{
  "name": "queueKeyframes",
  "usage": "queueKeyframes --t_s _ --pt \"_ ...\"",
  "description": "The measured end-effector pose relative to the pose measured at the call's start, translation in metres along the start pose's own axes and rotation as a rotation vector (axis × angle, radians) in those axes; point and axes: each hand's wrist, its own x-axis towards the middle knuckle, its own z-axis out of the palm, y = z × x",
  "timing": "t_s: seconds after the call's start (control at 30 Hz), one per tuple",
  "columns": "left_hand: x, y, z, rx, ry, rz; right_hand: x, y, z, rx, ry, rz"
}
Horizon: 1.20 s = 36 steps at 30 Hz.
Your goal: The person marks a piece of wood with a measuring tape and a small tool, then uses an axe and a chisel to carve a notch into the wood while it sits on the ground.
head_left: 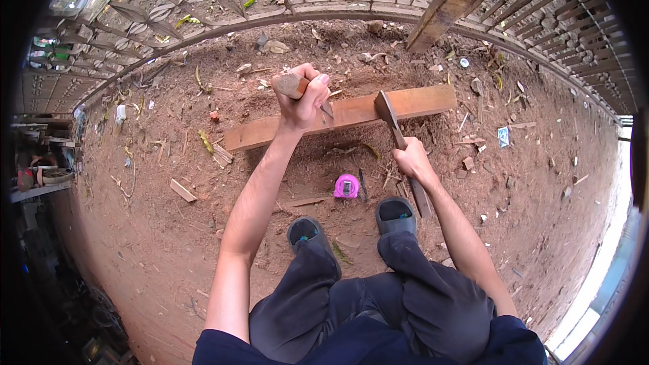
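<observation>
Wooden beam point(362, 109) (ends point(447, 98) free) on soil point(149, 230)

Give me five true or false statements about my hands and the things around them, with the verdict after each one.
1. Your left hand grips a wooden-handled tool. True.
2. Your right hand is open and empty. False: it is closed around a long-handled tool.
3. A pink tape measure lies on the ground, near your gray slip-on shoes. True.
4. The tape measure sits on top of the wooden beam. False: it lies apart, on the beam's near side.
5. The long-handled tool's head overlaps the beam in this view. True; contact is unclear.
</observation>
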Motion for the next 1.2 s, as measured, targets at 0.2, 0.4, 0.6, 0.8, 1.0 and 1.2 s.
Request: queueKeyframes --t_s 0.2,0.4,0.6,0.8,1.0,1.2 --pt "-0.002 0.002 0.007 0.035 0.067 -0.009 -0.001 -0.004 0.001 -0.003 0.0 -0.002" --pt "-0.004 0.0 0.007 0.136 0.044 -0.005 -0.002 -0.006 -0.001 -0.016 -0.012 0.0" --pt "-0.007 0.002 0.014 0.146 0.047 -0.002 0.0 0.0 0.002 0.014 0.002 0.007" --pt "-0.01 0.001 0.011 0.159 0.032 0.001 0.0 -0.002 0.003 0.026 -0.013 0.014" --pt "-0.011 0.0 0.014 0.249 -0.046 0.026 -0.002 -0.004 0.0 -0.009 -0.001 -0.003" --pt "-0.012 -0.002 0.013 0.173 0.048 0.001 -0.001 -0.003 0.003 0.005 -0.003 -0.012"
